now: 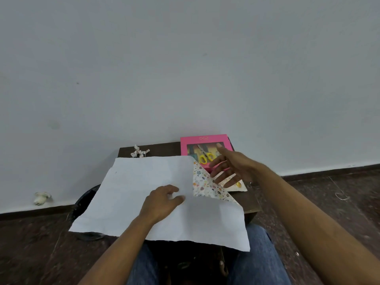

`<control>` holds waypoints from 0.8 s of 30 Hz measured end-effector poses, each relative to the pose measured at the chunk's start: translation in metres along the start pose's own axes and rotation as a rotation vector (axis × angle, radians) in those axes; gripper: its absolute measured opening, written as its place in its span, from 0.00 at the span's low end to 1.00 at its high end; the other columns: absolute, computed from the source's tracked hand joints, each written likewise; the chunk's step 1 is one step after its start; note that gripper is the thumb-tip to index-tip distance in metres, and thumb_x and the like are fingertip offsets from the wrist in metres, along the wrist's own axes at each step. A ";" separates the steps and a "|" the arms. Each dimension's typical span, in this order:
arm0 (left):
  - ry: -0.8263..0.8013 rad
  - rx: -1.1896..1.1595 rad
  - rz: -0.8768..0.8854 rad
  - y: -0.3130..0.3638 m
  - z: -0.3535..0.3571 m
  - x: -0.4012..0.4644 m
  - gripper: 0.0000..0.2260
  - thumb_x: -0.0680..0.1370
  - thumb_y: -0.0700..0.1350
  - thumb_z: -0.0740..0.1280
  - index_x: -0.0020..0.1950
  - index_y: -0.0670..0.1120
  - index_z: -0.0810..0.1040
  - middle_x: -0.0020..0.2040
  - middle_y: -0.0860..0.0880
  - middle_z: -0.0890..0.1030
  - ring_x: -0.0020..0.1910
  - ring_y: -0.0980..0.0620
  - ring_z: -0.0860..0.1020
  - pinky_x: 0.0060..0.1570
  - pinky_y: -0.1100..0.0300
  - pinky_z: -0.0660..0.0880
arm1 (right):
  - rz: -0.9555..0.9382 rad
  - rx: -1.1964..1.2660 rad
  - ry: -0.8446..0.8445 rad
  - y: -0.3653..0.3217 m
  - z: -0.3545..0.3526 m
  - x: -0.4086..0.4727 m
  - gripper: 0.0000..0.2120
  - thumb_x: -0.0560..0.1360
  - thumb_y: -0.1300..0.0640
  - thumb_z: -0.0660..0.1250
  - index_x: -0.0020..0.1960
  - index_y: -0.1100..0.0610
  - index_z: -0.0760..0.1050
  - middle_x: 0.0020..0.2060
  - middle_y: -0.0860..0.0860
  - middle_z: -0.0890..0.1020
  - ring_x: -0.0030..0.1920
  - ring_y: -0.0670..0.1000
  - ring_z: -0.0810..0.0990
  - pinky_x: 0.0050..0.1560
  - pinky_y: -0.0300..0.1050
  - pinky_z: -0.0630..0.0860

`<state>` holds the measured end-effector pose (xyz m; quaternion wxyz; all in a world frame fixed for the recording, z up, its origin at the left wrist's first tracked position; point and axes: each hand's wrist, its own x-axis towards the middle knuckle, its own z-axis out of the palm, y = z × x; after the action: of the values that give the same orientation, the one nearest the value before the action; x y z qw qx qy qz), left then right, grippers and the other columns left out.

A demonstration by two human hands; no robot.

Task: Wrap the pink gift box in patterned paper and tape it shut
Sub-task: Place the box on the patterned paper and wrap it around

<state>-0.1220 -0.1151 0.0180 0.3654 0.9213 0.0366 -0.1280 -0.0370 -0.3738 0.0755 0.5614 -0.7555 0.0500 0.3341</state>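
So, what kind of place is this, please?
Probably a bare room at home, not a workshop: a plain white wall, a dark floor, and a small dark table holding the wrapping paper, pink gift box and scissors.

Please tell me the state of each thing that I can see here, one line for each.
Wrapping paper: spread white side up, right corner folded over.
Pink gift box: unwrapped.
Yellow scissors: lying on the box.
Left hand: pressing the paper.
Right hand: open, above the box.
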 end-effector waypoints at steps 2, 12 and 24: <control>-0.113 -0.168 -0.073 0.020 -0.006 -0.006 0.28 0.73 0.67 0.65 0.67 0.52 0.76 0.69 0.50 0.75 0.66 0.51 0.74 0.64 0.55 0.69 | -0.036 0.024 -0.081 -0.005 0.011 -0.004 0.37 0.78 0.30 0.50 0.60 0.61 0.78 0.51 0.61 0.85 0.50 0.62 0.84 0.44 0.53 0.80; -0.171 -0.362 -0.215 0.032 0.008 0.004 0.17 0.68 0.62 0.76 0.50 0.52 0.86 0.61 0.51 0.81 0.62 0.51 0.76 0.65 0.52 0.68 | -0.035 0.007 -0.058 0.012 0.051 0.011 0.24 0.83 0.42 0.56 0.59 0.61 0.78 0.51 0.61 0.84 0.47 0.58 0.84 0.49 0.55 0.82; 0.068 -0.214 -0.112 0.029 0.027 0.028 0.11 0.73 0.52 0.74 0.32 0.51 0.81 0.39 0.55 0.83 0.44 0.54 0.79 0.61 0.44 0.72 | -0.128 0.089 0.243 0.022 0.040 0.022 0.09 0.80 0.59 0.64 0.48 0.65 0.79 0.33 0.61 0.82 0.26 0.53 0.78 0.28 0.43 0.76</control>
<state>-0.0963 -0.1553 0.0109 0.4525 0.8773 0.1138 -0.1123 -0.0479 -0.3396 0.0395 0.6044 -0.7662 0.0841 0.2013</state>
